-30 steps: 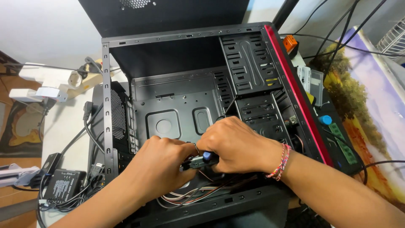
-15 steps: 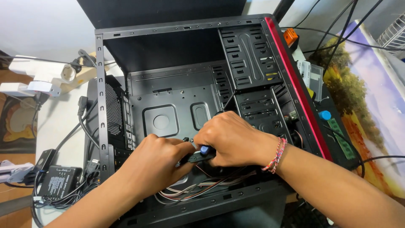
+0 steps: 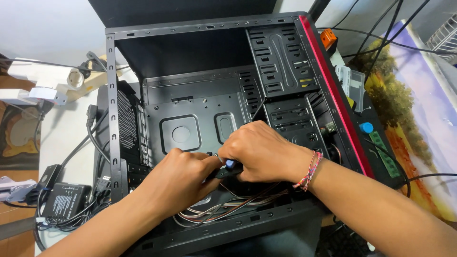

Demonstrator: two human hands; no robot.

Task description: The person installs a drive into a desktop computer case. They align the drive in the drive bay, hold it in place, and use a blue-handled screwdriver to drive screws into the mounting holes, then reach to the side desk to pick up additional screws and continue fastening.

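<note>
An open black computer case [image 3: 204, 28] with a red front edge lies on its side on the desk. Both my hands are inside it, low over the bare metal tray. My left hand [image 3: 178, 178] and my right hand [image 3: 259, 150] meet on a small black connector with a blue part [image 3: 230, 166], pinched between their fingers. A bundle of striped cables [image 3: 228, 207] runs out from under my hands toward the case's near wall. A woven bracelet [image 3: 309, 170] is on my right wrist. What lies under my palms is hidden.
A black power adapter [image 3: 64, 200] and tangled cables lie left of the case. White plastic parts [image 3: 43, 78] sit at the far left. On the right are a painted mat [image 3: 419, 109], green memory sticks [image 3: 385, 154], a blue cap [image 3: 366, 127] and an orange object [image 3: 328, 37].
My hands have stayed together on the connector, with the fingers shifting slightly. The view has drifted a little, so the case sits slightly differently in the frame.
</note>
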